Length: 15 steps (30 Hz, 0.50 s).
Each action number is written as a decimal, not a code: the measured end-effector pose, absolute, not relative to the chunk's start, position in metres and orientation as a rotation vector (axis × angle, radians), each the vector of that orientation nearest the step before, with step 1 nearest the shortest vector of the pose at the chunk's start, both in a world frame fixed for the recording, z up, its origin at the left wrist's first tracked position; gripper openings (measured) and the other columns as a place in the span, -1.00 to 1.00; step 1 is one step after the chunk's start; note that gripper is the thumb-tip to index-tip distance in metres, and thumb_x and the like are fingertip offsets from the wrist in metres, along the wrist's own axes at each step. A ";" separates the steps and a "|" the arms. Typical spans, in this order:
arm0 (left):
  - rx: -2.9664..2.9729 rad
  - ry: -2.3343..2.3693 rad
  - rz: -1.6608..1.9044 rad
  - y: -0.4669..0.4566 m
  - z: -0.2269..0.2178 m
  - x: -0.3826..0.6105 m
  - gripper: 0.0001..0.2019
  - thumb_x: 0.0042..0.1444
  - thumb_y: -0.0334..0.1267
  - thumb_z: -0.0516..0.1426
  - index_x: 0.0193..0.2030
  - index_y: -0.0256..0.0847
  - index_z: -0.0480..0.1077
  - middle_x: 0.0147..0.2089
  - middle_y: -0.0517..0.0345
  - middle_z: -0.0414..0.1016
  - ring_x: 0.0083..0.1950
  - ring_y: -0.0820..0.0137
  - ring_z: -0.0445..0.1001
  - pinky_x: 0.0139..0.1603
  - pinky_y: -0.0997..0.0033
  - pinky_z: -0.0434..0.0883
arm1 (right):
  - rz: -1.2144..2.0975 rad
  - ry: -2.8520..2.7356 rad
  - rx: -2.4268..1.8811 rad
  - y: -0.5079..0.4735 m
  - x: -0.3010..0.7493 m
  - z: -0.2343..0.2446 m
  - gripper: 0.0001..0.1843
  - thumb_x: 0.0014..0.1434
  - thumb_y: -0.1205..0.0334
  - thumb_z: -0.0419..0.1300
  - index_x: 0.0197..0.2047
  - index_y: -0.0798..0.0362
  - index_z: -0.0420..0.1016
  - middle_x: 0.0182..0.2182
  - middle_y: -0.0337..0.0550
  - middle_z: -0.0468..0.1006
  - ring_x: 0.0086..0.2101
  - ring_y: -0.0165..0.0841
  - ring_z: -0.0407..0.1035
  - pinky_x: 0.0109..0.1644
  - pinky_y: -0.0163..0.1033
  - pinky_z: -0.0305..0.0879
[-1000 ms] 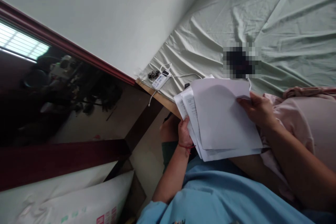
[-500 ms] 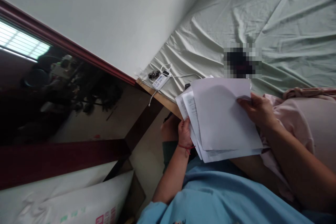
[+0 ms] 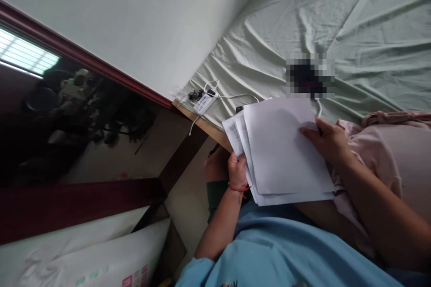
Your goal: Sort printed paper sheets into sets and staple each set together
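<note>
A loose stack of white paper sheets is held over my lap, the top sheet blank and facing up. At its left edge, where printed sheets stick out from beneath, my left hand grips the stack with the thumb on top; a red string circles that wrist. My right hand pinches the upper right edge, thumb on the top sheet and the other fingers partly hidden behind. The lower sheets are mostly covered by the top one.
Beyond the papers lies a bed with a wrinkled pale green sheet. A white power strip with a cable sits at its corner. Left are a dark-red-framed glossy panel and white sacks. Pink cloth lies at right. A dark item on the bed is blurred.
The paper stack has shifted very slightly left, and my right hand with it. Both hands keep their hold. The whole view has moved a little.
</note>
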State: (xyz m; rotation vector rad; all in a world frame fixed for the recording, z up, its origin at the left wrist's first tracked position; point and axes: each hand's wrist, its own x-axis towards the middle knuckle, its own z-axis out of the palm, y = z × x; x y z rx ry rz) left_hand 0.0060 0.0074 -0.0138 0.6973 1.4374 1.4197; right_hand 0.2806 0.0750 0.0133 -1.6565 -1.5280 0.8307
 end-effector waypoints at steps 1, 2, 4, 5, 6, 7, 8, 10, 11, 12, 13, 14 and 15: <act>0.737 1.439 1.421 0.008 -0.015 0.005 -0.68 0.02 -0.08 0.38 -0.10 -0.14 0.61 -0.10 0.12 0.69 -0.08 0.25 0.62 0.02 0.30 0.49 | 0.823 -1.530 -1.652 0.075 0.281 0.012 -0.71 0.10 -0.07 0.21 -0.41 -0.02 0.41 -0.49 -0.18 0.50 -0.45 -0.30 0.31 -0.30 -0.21 0.18; 0.779 1.439 1.419 0.009 -0.016 0.003 -0.66 0.04 -0.07 0.37 -0.06 -0.14 0.60 -0.05 0.10 0.68 -0.02 0.23 0.62 0.08 0.28 0.48 | 0.808 -1.531 -1.650 0.075 0.281 0.012 -0.72 0.12 -0.06 0.19 -0.39 -0.02 0.42 -0.47 -0.17 0.51 -0.43 -0.29 0.32 -0.29 -0.21 0.19; 0.858 1.446 1.404 0.011 -0.019 0.001 -0.63 0.08 -0.04 0.36 -0.01 -0.15 0.59 0.03 0.06 0.67 0.07 0.19 0.60 0.19 0.23 0.44 | 0.768 -1.533 -1.655 0.075 0.282 0.011 -0.74 0.12 -0.03 0.18 -0.38 -0.01 0.43 -0.45 -0.15 0.53 -0.41 -0.28 0.34 -0.26 -0.21 0.20; 0.886 1.457 1.396 0.012 -0.020 0.000 -0.61 0.10 -0.02 0.36 0.01 -0.16 0.59 0.06 0.04 0.66 0.10 0.18 0.58 0.22 0.21 0.43 | 0.754 -1.528 -1.660 0.075 0.282 0.011 -0.75 0.12 -0.02 0.17 -0.39 -0.01 0.43 -0.45 -0.13 0.53 -0.40 -0.28 0.34 -0.25 -0.20 0.21; 0.902 1.472 1.389 0.012 -0.021 -0.001 -0.60 0.11 0.00 0.35 0.02 -0.16 0.58 0.07 0.02 0.65 0.13 0.16 0.57 0.25 0.19 0.42 | 0.741 -1.519 -1.666 0.076 0.282 0.012 -0.75 0.11 -0.01 0.17 -0.41 0.00 0.41 -0.46 -0.12 0.53 -0.41 -0.28 0.34 -0.24 -0.20 0.22; 0.905 1.491 1.381 0.013 -0.021 -0.001 -0.58 0.12 0.02 0.34 0.04 -0.17 0.57 0.08 0.00 0.65 0.14 0.15 0.57 0.27 0.17 0.41 | 0.727 -1.502 -1.672 0.076 0.283 0.011 -0.75 0.11 0.00 0.18 -0.43 0.00 0.39 -0.47 -0.12 0.52 -0.41 -0.28 0.33 -0.24 -0.19 0.22; 0.897 1.508 1.374 0.013 -0.022 -0.002 -0.56 0.12 0.04 0.34 0.04 -0.17 0.57 0.08 0.00 0.65 0.15 0.15 0.56 0.27 0.15 0.41 | 0.713 -1.479 -1.674 0.076 0.283 0.011 -0.75 0.11 0.00 0.18 -0.43 0.00 0.39 -0.48 -0.12 0.52 -0.42 -0.29 0.33 -0.24 -0.18 0.22; 0.861 1.530 1.368 0.014 -0.022 -0.002 -0.53 0.10 0.08 0.35 0.05 -0.16 0.56 0.07 0.00 0.65 0.16 0.14 0.56 0.28 0.13 0.41 | 0.691 -1.419 -1.667 0.076 0.284 0.008 -0.76 0.13 0.01 0.20 -0.39 0.01 0.43 -0.46 -0.13 0.53 -0.41 -0.30 0.32 -0.24 -0.18 0.22; 0.844 1.534 1.367 0.014 -0.022 -0.003 -0.52 0.09 0.08 0.35 0.05 -0.16 0.56 0.06 0.01 0.65 0.16 0.14 0.56 0.27 0.13 0.41 | 0.694 -1.379 -1.653 0.075 0.285 0.006 -0.76 0.14 0.01 0.21 -0.36 0.01 0.46 -0.44 -0.14 0.54 -0.40 -0.30 0.32 -0.25 -0.19 0.21; 0.829 1.535 1.368 0.014 -0.022 -0.003 -0.51 0.08 0.09 0.36 0.05 -0.17 0.56 0.05 0.01 0.66 0.15 0.14 0.57 0.26 0.14 0.42 | 0.721 -1.332 -1.625 0.075 0.285 0.004 -0.77 0.15 0.02 0.23 -0.32 0.02 0.49 -0.42 -0.16 0.54 -0.39 -0.31 0.32 -0.26 -0.20 0.21; 0.818 1.535 1.368 0.014 -0.021 -0.003 -0.51 0.08 0.09 0.36 0.04 -0.18 0.56 0.05 0.00 0.66 0.13 0.14 0.58 0.24 0.15 0.43 | 0.781 -1.270 -1.581 0.074 0.284 0.003 -0.78 0.14 0.03 0.26 -0.28 0.02 0.51 -0.40 -0.18 0.55 -0.39 -0.33 0.32 -0.28 -0.22 0.21; 0.807 1.532 1.359 0.014 -0.021 -0.003 -0.50 0.07 0.10 0.36 0.03 -0.20 0.56 0.04 0.00 0.66 0.10 0.15 0.59 0.21 0.17 0.44 | 0.868 -1.189 -1.523 0.074 0.283 0.002 -0.78 0.13 0.04 0.29 -0.27 0.02 0.53 -0.40 -0.19 0.56 -0.39 -0.35 0.32 -0.30 -0.24 0.22; 0.793 1.530 1.343 0.014 -0.021 -0.003 -0.49 0.07 0.11 0.36 0.03 -0.21 0.56 0.02 -0.01 0.66 0.06 0.15 0.60 0.18 0.18 0.46 | 0.973 -1.087 -1.455 0.073 0.282 0.003 -0.77 0.09 0.05 0.34 -0.28 0.02 0.54 -0.40 -0.21 0.56 -0.40 -0.36 0.33 -0.32 -0.25 0.23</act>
